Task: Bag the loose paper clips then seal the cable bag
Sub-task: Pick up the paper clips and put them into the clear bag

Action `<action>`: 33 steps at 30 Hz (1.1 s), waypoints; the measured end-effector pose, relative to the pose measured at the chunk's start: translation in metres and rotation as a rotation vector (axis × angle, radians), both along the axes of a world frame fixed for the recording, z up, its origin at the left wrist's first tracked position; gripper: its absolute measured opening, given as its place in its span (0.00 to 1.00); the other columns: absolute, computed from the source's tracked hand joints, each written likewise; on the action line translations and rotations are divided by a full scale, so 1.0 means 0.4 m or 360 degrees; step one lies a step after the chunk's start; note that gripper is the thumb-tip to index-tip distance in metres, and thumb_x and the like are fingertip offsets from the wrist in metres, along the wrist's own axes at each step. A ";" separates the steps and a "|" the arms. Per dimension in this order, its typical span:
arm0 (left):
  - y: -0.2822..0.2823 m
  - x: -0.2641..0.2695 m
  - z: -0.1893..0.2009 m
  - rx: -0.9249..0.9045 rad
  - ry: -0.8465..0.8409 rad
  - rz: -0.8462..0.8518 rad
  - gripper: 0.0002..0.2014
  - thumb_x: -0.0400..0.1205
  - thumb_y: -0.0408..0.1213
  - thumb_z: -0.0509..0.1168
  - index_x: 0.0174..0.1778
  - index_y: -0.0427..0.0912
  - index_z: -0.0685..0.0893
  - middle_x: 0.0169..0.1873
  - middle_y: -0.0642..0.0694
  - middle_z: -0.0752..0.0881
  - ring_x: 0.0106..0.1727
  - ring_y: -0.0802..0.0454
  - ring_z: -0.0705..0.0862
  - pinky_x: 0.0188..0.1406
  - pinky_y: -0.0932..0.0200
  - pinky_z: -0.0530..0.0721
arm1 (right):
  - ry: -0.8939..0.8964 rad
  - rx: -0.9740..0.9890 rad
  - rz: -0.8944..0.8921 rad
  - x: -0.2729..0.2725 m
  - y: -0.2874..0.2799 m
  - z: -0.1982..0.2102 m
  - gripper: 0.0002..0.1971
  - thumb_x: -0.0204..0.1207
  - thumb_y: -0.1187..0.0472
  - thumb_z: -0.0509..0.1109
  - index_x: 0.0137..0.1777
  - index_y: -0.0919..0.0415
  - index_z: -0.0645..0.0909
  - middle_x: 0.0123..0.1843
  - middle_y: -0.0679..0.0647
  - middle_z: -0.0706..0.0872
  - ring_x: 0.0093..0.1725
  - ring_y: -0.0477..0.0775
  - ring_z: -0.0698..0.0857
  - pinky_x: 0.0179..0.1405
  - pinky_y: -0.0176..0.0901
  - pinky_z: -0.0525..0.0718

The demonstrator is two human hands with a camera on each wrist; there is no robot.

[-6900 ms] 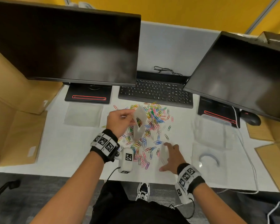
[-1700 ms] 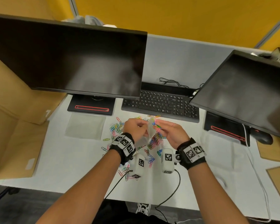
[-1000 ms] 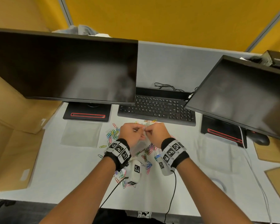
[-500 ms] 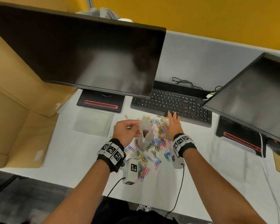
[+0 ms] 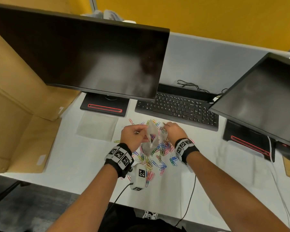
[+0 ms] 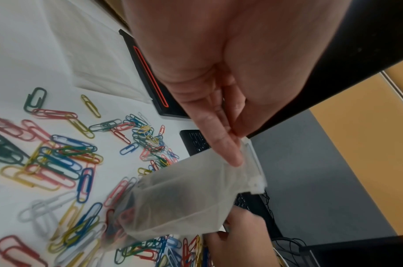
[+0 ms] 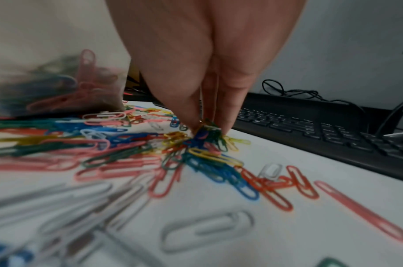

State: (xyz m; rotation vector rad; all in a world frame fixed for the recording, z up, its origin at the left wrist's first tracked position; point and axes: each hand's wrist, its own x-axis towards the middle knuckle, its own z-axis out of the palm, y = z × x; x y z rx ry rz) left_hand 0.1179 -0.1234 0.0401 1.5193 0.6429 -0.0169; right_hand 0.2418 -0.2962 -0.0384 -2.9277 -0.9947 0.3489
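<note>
The left hand (image 5: 132, 135) pinches the top edge of a small see-through bag (image 5: 151, 139) between its thumb and fingers. It holds the bag up just above the desk (image 5: 74, 156), so the bag hangs down and its mouth stays up where clips can go in. If the bag lay flat, the mouth would likely close and the clips would be hard to push in. In the left wrist view the fingers (image 6: 221, 142) press the strip at the top of the bag (image 6: 184, 198). A few clips sit at the bottom of the bag (image 7: 59, 81), so some of the job is done, but most is left.

The right hand (image 5: 173, 130) is down on the desk, just in front of the keyboard (image 5: 182, 108). Its fingertips (image 7: 189, 124) are bunched together on a little clump of paper clips (image 7: 207, 133). I think it is picking up a few clips at once, because that is quicker than 1 at a time.

The rest of the paper clips (image 5: 157, 158) lie spread on the desk between the 2 wrists and under the bag. The bag hangs right over the pile, so the right hand has only a short way to go.

I cannot make out the cable bag for sure; the right side of the desk is too faint to read.
</note>
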 end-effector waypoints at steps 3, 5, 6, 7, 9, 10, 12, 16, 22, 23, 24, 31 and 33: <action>-0.009 -0.001 0.006 0.0001 0.0002 -0.0023 0.06 0.81 0.29 0.70 0.50 0.41 0.91 0.44 0.42 0.91 0.39 0.47 0.92 0.41 0.50 0.93 | 0.0031 -0.0016 -0.0099 0.005 -0.015 0.005 0.19 0.74 0.75 0.64 0.62 0.61 0.85 0.58 0.59 0.83 0.56 0.60 0.84 0.57 0.47 0.84; -0.013 -0.002 0.005 0.0004 0.0009 -0.0036 0.06 0.81 0.29 0.70 0.48 0.42 0.91 0.44 0.42 0.91 0.40 0.46 0.92 0.40 0.51 0.93 | 0.0114 0.0177 -0.0386 0.010 -0.030 0.013 0.15 0.75 0.72 0.65 0.57 0.60 0.88 0.55 0.58 0.88 0.54 0.60 0.86 0.55 0.44 0.85; -0.015 -0.001 0.004 0.0000 0.0010 -0.0038 0.06 0.81 0.29 0.70 0.49 0.42 0.91 0.44 0.42 0.91 0.40 0.46 0.92 0.39 0.51 0.93 | 0.0170 0.0302 -0.0565 0.016 -0.042 0.015 0.12 0.75 0.69 0.67 0.53 0.61 0.90 0.53 0.57 0.90 0.52 0.59 0.88 0.52 0.42 0.86; -0.017 0.001 0.001 0.0002 0.0014 -0.0040 0.06 0.81 0.29 0.71 0.51 0.40 0.91 0.44 0.42 0.91 0.40 0.46 0.92 0.39 0.51 0.93 | 0.0241 0.0432 -0.0742 0.018 -0.054 0.022 0.09 0.75 0.66 0.70 0.50 0.62 0.91 0.50 0.57 0.92 0.50 0.58 0.89 0.49 0.40 0.86; -0.024 0.006 -0.001 0.0027 0.0026 -0.0052 0.07 0.81 0.28 0.71 0.53 0.39 0.90 0.45 0.43 0.91 0.41 0.45 0.92 0.40 0.49 0.93 | 0.0447 0.0722 -0.1099 0.017 -0.088 0.031 0.07 0.72 0.59 0.77 0.48 0.58 0.92 0.47 0.53 0.92 0.48 0.53 0.89 0.49 0.37 0.84; -0.029 0.009 -0.003 0.0042 0.0028 -0.0067 0.07 0.81 0.28 0.71 0.53 0.39 0.91 0.46 0.43 0.91 0.41 0.45 0.92 0.40 0.47 0.93 | 0.0556 0.0908 -0.1241 0.013 -0.104 0.037 0.08 0.69 0.56 0.80 0.47 0.55 0.92 0.47 0.52 0.92 0.48 0.51 0.89 0.53 0.39 0.85; -0.041 0.016 -0.004 0.0055 0.0016 -0.0102 0.08 0.81 0.27 0.70 0.47 0.45 0.91 0.46 0.43 0.91 0.40 0.44 0.93 0.42 0.46 0.93 | 0.0871 0.1455 -0.1491 -0.007 -0.126 0.067 0.11 0.66 0.58 0.82 0.48 0.57 0.92 0.50 0.56 0.92 0.49 0.52 0.90 0.53 0.44 0.89; -0.074 0.032 -0.002 0.0054 0.0059 -0.0123 0.10 0.81 0.25 0.69 0.45 0.44 0.90 0.45 0.41 0.92 0.40 0.41 0.93 0.44 0.47 0.93 | 0.1448 0.2160 -0.1540 -0.076 -0.107 0.158 0.14 0.74 0.67 0.75 0.59 0.70 0.85 0.57 0.60 0.89 0.57 0.52 0.87 0.54 0.36 0.85; -0.113 0.046 0.000 0.0096 -0.0004 -0.0155 0.08 0.82 0.26 0.68 0.50 0.38 0.91 0.42 0.40 0.92 0.38 0.43 0.93 0.41 0.48 0.93 | 0.1341 0.2067 -0.1453 -0.129 -0.042 0.189 0.06 0.75 0.67 0.74 0.50 0.66 0.88 0.49 0.61 0.91 0.49 0.55 0.89 0.56 0.47 0.88; -0.115 0.047 0.002 0.0095 -0.0007 -0.0161 0.08 0.82 0.26 0.68 0.51 0.38 0.91 0.43 0.40 0.92 0.37 0.43 0.93 0.40 0.49 0.93 | 0.1190 0.1950 -0.1452 -0.134 -0.035 0.183 0.04 0.76 0.65 0.74 0.48 0.64 0.89 0.48 0.61 0.91 0.48 0.57 0.89 0.54 0.50 0.89; -0.117 0.048 0.005 0.0089 -0.0005 -0.0162 0.08 0.82 0.26 0.68 0.51 0.39 0.91 0.43 0.40 0.92 0.37 0.43 0.93 0.40 0.50 0.93 | 0.1030 0.1808 -0.1413 -0.137 -0.030 0.172 0.04 0.75 0.63 0.73 0.46 0.61 0.90 0.46 0.60 0.92 0.46 0.59 0.90 0.53 0.54 0.89; -0.116 0.054 0.003 0.0089 -0.0017 -0.0177 0.07 0.83 0.26 0.68 0.51 0.35 0.91 0.39 0.40 0.91 0.34 0.45 0.91 0.38 0.51 0.93 | 0.0486 0.1195 -0.0924 -0.153 -0.013 0.209 0.06 0.70 0.65 0.77 0.45 0.55 0.91 0.37 0.44 0.89 0.35 0.40 0.86 0.38 0.28 0.85; -0.113 0.056 0.000 0.0071 -0.0013 -0.0195 0.07 0.82 0.26 0.68 0.49 0.37 0.91 0.37 0.42 0.91 0.34 0.45 0.91 0.41 0.48 0.93 | 0.0365 0.1087 -0.0856 -0.146 -0.010 0.210 0.05 0.71 0.64 0.75 0.40 0.56 0.92 0.33 0.48 0.90 0.32 0.45 0.86 0.34 0.31 0.84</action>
